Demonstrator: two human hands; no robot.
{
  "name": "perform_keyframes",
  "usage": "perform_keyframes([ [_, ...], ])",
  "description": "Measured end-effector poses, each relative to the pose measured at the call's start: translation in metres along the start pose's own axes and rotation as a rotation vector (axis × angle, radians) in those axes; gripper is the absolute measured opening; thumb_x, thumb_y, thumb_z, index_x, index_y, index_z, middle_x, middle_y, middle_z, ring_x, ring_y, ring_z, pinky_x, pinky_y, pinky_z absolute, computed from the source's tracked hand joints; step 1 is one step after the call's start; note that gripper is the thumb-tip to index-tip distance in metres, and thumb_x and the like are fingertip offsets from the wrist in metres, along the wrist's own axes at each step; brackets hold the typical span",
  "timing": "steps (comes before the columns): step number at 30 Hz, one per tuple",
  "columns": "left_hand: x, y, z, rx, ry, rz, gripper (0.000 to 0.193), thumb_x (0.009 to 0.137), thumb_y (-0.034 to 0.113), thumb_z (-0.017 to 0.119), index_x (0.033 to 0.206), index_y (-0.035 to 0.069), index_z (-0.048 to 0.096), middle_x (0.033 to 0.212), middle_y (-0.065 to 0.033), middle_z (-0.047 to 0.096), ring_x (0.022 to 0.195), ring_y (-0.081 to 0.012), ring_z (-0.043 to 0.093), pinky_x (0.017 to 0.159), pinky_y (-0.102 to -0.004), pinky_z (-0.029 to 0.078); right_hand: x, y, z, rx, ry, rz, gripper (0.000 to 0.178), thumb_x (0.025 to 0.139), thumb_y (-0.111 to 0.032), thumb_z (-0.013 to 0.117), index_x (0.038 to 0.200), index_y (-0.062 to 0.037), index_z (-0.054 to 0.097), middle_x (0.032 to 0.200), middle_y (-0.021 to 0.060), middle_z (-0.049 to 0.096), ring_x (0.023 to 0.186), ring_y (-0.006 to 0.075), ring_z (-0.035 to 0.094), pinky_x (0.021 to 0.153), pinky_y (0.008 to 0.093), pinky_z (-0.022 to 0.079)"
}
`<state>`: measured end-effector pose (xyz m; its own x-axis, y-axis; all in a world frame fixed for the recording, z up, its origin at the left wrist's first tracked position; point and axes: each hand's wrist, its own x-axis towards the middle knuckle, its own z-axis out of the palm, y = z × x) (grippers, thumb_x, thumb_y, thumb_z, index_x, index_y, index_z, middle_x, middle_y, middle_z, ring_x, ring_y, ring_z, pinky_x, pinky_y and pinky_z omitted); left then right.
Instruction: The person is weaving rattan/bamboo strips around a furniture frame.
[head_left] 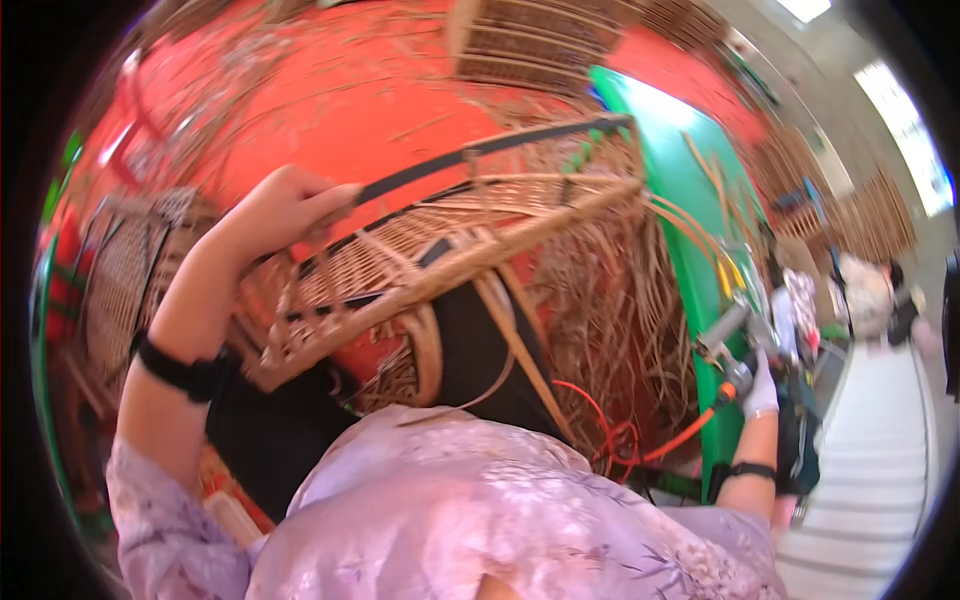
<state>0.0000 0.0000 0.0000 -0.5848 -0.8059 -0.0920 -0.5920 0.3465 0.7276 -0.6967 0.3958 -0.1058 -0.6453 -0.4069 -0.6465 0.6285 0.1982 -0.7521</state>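
Observation:
A woven rattan frame (372, 262), shaped like a shallow tray or shelf, rests tilted across my lap. Along its far side runs a flat dark strip (420, 174). My left hand (285, 215) is closed at the frame's left end, its fingers gripping the rattan by the end of the strip. Out to the right, my right hand (762, 388), in a white glove, is wrapped round a grey air-powered nail gun (735, 335). An orange air hose (680, 440) trails from that tool. The gun is above the green tabletop, apart from the frame; its nose is blurred.
A green table (655, 115) stands to my right with loose cane strips on it. Cane scraps (600, 300) heap on the red floor (340, 90). Another woven piece (120, 250) lies at left, and a rattan stack (535, 40) stands ahead. Other people (865, 295) sit at far right.

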Motion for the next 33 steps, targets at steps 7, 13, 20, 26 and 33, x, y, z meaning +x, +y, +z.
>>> perform_keyframes([
  [7,-0.008,0.007,-0.004,-0.006,-0.047,-0.046,0.051,0.093,0.042,0.058,0.066,-0.001,0.063,0.055,-0.0018,0.054,0.047,-0.0118,0.049,0.048,-0.03,0.043,-0.032,-0.011,0.029,-0.09,-0.227,-0.073,0.061,0.084,-0.053,0.061,0.117,-0.0025,0.052,0.103,0.0123,0.063,0.084,0.0235,0.062,0.066,0.0319,0.054],
  [13,-0.012,0.009,-0.005,-0.01,-0.016,-0.079,0.051,0.093,0.04,0.059,0.06,0.001,0.058,0.053,-0.0022,0.05,0.049,-0.0116,0.046,0.051,-0.0308,0.041,-0.062,-0.017,0.073,0.118,-0.118,-0.172,0.034,0.085,-0.031,0.069,0.1,-0.0048,0.054,0.08,0.005,0.06,0.069,0.0217,0.059,0.071,0.0432,0.052],
  [20,-0.012,0.003,-0.002,-0.025,-0.002,-0.058,0.051,0.092,0.041,0.059,0.063,-0.001,0.062,0.055,-0.0051,0.057,0.051,-0.0125,0.051,0.053,-0.0308,0.044,-0.153,0.0,0.183,-0.224,-0.116,-0.547,0.022,0.089,-0.024,0.066,0.087,-0.0059,0.054,0.058,0.0019,0.045,0.053,0.016,0.048,0.054,0.0347,0.045],
  [26,-0.014,0.005,-0.002,-0.062,0.005,-0.074,0.051,0.092,0.041,0.058,0.066,-0.002,0.065,0.058,-0.0065,0.06,0.054,-0.0145,0.057,0.055,-0.0328,0.047,-0.254,0.05,0.312,-0.47,-0.645,-0.716,0.027,0.092,-0.005,0.056,0.117,0.0027,0.052,0.059,0.0038,0.047,0.05,0.0171,0.05,0.049,0.031,0.045],
  [33,-0.016,0.001,-0.004,-0.133,-0.01,-0.041,0.05,0.091,0.042,0.059,0.067,-0.001,0.066,0.059,-0.0067,0.061,0.054,-0.0156,0.057,0.056,-0.0334,0.048,-0.293,0.102,0.405,-1.124,-0.728,-0.601,0.028,0.077,-0.008,0.077,0.097,0.0014,0.061,0.08,0.0076,0.066,0.067,0.0149,0.063,0.062,0.0288,0.052],
])
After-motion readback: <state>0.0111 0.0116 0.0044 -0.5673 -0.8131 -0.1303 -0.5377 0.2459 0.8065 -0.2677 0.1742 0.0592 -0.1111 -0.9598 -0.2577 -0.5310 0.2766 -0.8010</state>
